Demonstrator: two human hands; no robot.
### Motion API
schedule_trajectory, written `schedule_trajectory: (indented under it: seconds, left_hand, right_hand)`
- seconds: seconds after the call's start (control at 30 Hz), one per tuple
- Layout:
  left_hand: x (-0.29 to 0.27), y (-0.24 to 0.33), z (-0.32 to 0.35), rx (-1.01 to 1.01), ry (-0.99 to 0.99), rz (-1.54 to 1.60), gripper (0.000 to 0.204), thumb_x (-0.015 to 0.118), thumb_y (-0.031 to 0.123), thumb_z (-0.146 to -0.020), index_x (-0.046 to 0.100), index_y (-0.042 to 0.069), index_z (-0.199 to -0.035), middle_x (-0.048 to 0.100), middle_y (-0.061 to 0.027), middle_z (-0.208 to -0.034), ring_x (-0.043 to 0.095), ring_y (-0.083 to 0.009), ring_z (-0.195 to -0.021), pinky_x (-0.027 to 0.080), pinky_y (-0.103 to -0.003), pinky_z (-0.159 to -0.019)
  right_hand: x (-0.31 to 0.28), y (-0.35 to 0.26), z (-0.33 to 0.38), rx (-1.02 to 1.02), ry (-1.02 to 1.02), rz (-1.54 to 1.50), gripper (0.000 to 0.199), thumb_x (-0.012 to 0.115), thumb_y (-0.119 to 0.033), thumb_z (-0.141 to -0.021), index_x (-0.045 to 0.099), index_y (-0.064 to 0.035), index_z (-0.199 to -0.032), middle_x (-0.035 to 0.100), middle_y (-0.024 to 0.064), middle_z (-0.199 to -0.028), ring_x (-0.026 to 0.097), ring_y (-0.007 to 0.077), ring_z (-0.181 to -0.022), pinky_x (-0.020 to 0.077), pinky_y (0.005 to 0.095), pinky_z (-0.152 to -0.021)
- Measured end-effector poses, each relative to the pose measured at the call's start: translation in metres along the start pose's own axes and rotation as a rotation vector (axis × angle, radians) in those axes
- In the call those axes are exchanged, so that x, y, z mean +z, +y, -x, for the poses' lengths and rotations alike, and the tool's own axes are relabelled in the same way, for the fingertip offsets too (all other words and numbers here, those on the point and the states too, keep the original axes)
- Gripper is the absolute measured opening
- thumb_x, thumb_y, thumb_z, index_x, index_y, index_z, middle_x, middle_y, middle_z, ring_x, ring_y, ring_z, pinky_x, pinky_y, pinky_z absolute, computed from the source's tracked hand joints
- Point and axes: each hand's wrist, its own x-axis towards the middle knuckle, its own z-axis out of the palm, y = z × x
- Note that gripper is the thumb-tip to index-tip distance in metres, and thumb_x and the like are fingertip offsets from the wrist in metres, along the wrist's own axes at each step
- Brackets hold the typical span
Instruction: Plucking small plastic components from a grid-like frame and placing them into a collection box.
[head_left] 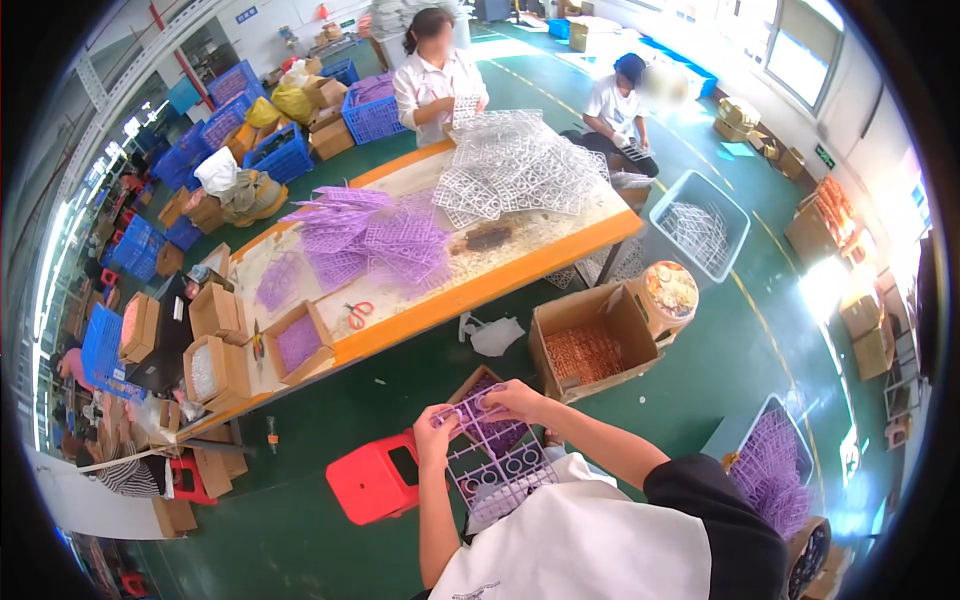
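Just in front of my body I hold up a purple plastic sprue frame (491, 447), a lattice of thin bars with small rings. My left hand (437, 432) has its fingers closed on the frame's upper left edge. At the top edge, my right hand (512, 398) pinches the same frame. Beneath it, a small cardboard box (462, 383) holds small purple pieces, partly hidden by the frame and my hands. The frame's lower end reaches close to the white cloth over my lap.
A red stool (372, 478) stands at my left. Ahead, a long table (470, 300) bears purple and white sprue piles and red-handled scissors (358, 315). A cardboard box (597, 300) of orange pieces and a purple-filled bin (768, 440) flank my right. Two people work beyond.
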Motion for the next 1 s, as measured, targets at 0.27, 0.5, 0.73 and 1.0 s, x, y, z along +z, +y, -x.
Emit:
schedule_trajectory:
  seconds: [0.27,0.5,0.73,1.0]
  left_hand:
    - [0.011,-0.013,-0.004,0.106,0.173,-0.356,0.013,0.06,-0.004,-0.078,0.057,-0.002,-0.091,0.061,-0.0094,-0.086,0.063,-0.0162,-0.069,0.056,-0.027,-0.056]
    - [-0.003,-0.01,-0.013,-0.178,-0.127,0.251,0.018,0.055,-0.003,-0.081,0.054,-0.002,-0.099,0.058,-0.0094,-0.091,0.06,-0.0163,-0.077,0.055,-0.028,-0.071]
    - [0.005,-0.022,-0.024,0.043,-0.065,-0.061,0.02,0.046,-0.004,-0.08,0.057,-0.004,-0.097,0.059,-0.0094,-0.083,0.061,-0.0164,-0.073,0.054,-0.028,-0.07]
    - [0.01,-0.015,-0.024,-0.046,-0.109,0.189,0.023,0.047,0.005,-0.082,0.057,-0.003,-0.101,0.057,-0.0063,-0.079,0.06,-0.0156,-0.074,0.052,-0.027,-0.069]
  right_hand:
    - [0.001,0.008,0.002,-0.045,0.165,0.256,0.016,0.059,-0.006,-0.08,0.058,0.0081,-0.088,0.06,0.0114,-0.084,0.063,0.0207,-0.076,0.0564,0.0294,-0.072]
    - [-0.009,0.007,0.004,-0.017,0.194,0.134,0.024,0.057,-0.011,-0.082,0.057,0.0058,-0.1,0.06,0.0134,-0.096,0.061,0.0208,-0.088,0.0539,0.0348,-0.078]
    - [-0.013,-0.016,0.033,-0.013,-0.099,-0.089,0.034,0.053,-0.017,-0.086,0.05,0.0014,-0.115,0.059,0.0151,-0.106,0.058,0.024,-0.098,0.0496,0.0377,-0.086]
    - [-0.027,0.041,0.09,0.094,-0.101,-0.055,0.032,0.061,-0.022,-0.086,0.052,-0.0017,-0.109,0.058,0.0109,-0.102,0.061,0.021,-0.093,0.0513,0.0342,-0.078]
